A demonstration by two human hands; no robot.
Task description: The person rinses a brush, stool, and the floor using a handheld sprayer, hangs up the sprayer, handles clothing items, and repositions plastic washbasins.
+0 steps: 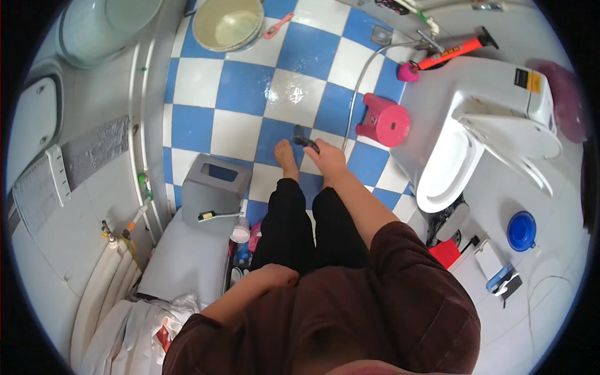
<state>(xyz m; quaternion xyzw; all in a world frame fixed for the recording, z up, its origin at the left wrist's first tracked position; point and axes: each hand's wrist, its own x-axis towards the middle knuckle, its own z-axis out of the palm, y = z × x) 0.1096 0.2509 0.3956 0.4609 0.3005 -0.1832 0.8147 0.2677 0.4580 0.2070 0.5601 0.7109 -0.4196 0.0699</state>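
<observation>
A person in a dark brown top and black trousers, viewed from above, is in a bathroom with a blue-and-white checked floor. The right hand reaches forward over the floor, its fingers closed around a dark shower head. The shower head is near the middle of the scene, just right of a bare foot. A grey hose runs from near that hand to a tap at the far right. The left hand lies against the lap; its fingertips are hard to make out, so I cannot tell whether it is open or closed.

At the far end of the floor stands a pale bucket, with a pink brush just to its right. Right of the hose is a pink stool, beside a white toilet with its lid raised. An orange plunger with a pink cup is on the far side of the toilet. To the left of the legs is a grey box, and white pipes run along the left wall.
</observation>
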